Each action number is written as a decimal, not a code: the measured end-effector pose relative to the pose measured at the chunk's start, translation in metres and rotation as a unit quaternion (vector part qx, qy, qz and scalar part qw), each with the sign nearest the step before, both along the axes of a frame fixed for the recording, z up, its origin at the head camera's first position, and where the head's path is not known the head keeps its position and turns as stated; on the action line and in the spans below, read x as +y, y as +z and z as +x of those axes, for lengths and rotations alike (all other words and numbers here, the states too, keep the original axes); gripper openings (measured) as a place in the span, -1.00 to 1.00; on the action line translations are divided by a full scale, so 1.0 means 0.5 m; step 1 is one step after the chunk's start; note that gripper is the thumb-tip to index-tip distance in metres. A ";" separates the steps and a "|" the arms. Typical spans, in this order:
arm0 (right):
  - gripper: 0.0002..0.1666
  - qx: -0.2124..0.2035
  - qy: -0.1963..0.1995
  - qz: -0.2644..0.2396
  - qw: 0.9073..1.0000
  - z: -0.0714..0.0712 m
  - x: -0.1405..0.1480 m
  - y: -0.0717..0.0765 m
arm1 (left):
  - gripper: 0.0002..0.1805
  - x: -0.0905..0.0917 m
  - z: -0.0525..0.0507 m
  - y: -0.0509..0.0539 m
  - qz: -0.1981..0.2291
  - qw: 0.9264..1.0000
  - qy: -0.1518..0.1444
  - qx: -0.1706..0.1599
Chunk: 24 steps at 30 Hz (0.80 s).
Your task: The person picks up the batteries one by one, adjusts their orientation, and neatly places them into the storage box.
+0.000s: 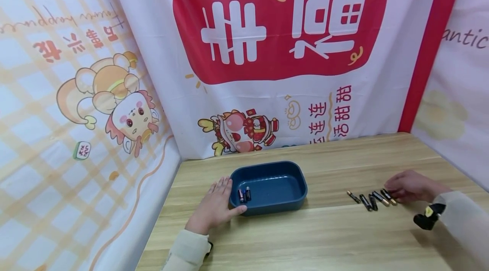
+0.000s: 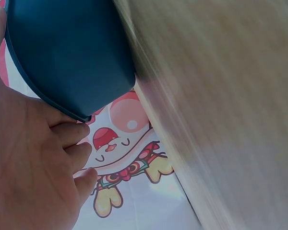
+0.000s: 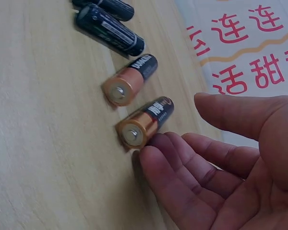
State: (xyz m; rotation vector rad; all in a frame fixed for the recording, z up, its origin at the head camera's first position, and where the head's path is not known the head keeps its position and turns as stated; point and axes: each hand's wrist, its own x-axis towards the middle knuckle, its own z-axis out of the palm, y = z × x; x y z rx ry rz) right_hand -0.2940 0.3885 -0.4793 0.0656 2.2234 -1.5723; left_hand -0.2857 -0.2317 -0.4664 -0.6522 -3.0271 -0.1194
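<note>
A dark blue rectangular box [image 1: 276, 207] stands on the table, with two small batteries [image 1: 244, 194] lying in its left end. My left hand [image 1: 214, 209] rests against the left end of this box, fingers extended along the rim and thumb at the near corner; the left wrist view shows its fingertips touching the rim of the box [image 2: 77, 52]. On the right, several batteries [image 1: 364, 202] lie in a loose row. Beside the row's right end is my right hand [image 1: 412, 185], thumb held apart from the fingers. Its fingertips touch or nearly touch a copper-and-black battery [image 3: 146, 122].
The wooden table [image 1: 290, 241] meets a printed cloth [image 1: 153, 29] hanging at the back and sides. A black band with a yellow piece [image 1: 428, 216] is on the right wrist. Bare wood lies between box and battery row.
</note>
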 end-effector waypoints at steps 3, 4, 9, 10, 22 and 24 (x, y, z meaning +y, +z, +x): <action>-0.54 -0.002 -0.007 0.018 1.000 0.000 -0.007 0.002 | 0.17 0.000 0.000 0.001 0.000 1.000 -0.001 0.001; -0.53 -0.003 -0.010 0.023 1.000 0.000 -0.010 0.003 | 0.17 0.000 -0.001 0.001 0.001 1.000 -0.001 0.002; -0.56 -0.004 -0.016 0.042 0.999 -0.001 -0.020 0.003 | 0.17 0.001 -0.002 0.003 0.001 1.000 -0.001 0.002; -0.57 -0.001 -0.012 0.046 0.999 -0.001 -0.021 0.001 | 0.17 0.000 -0.002 0.003 0.001 1.000 -0.001 0.002; -0.63 0.027 0.007 0.119 0.993 -0.004 -0.032 -0.008 | 0.17 -0.002 -0.007 -0.006 0.000 1.000 0.000 -0.003; -0.64 0.027 0.004 0.120 0.992 -0.002 -0.035 -0.009 | 0.17 -0.002 -0.007 -0.005 0.001 1.000 0.000 -0.002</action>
